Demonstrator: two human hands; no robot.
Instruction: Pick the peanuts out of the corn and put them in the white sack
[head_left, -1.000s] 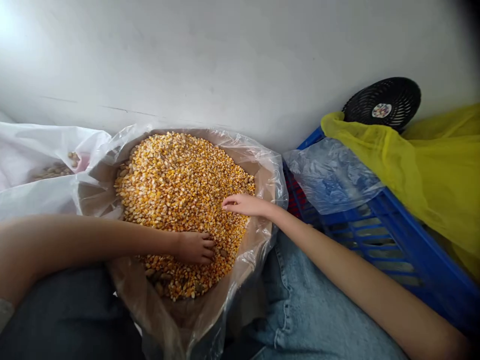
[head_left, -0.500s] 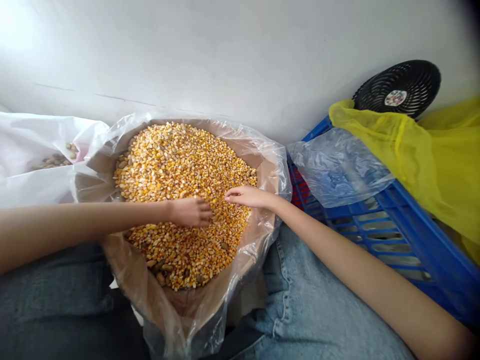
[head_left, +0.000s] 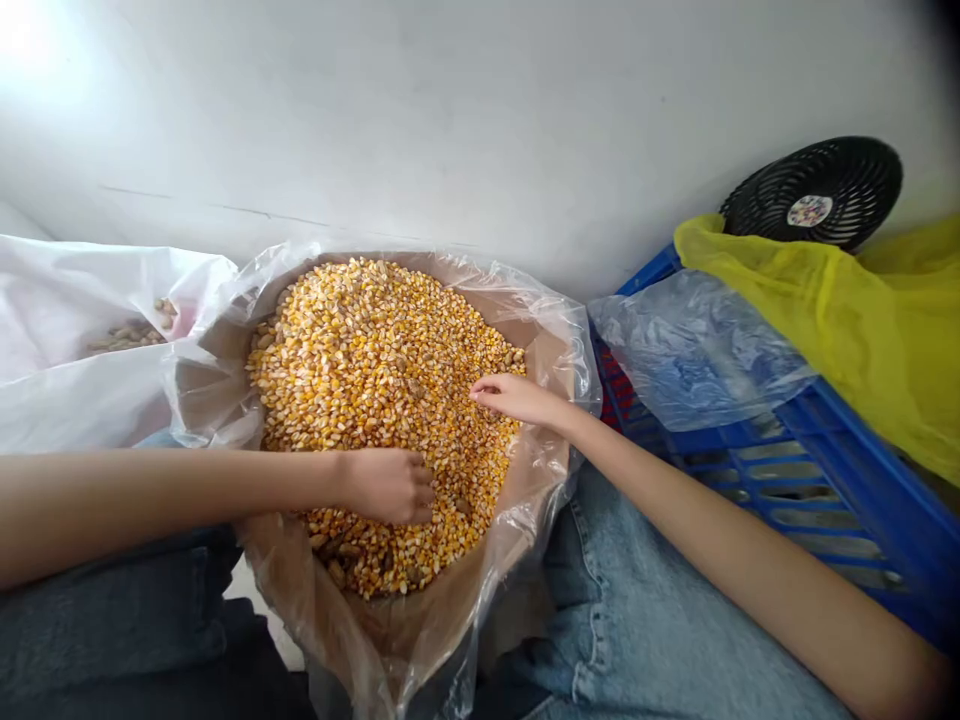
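Note:
A heap of yellow corn kernels (head_left: 375, 350) fills a cardboard box (head_left: 551, 340) lined with clear plastic, between my knees. Among the kernels, at the near edge, lie several brown pieces (head_left: 337, 568) that look like unshelled peanuts. My left hand (head_left: 390, 487) rests low over the near part of the heap, fingers curled in; whatever is inside them is hidden. At the heap's right side, my right hand (head_left: 517, 397) hovers on or just above the kernels with thumb and fingers drawn together. I cannot make out what it holds.
On the left stands a white plastic bag (head_left: 82, 290) with brown peanut-like pieces (head_left: 131, 335) inside. To the right is a blue plastic crate (head_left: 795, 470), with a clear plastic bag (head_left: 697, 350), yellow mesh (head_left: 817, 310) and a black fan (head_left: 825, 190). A white wall (head_left: 450, 130) rises behind.
My left hand, blurred with fingers stretched out before, has moved down toward the near side and curled its fingers. My right hand keeps its place over the heap. The whole view has shifted slightly.

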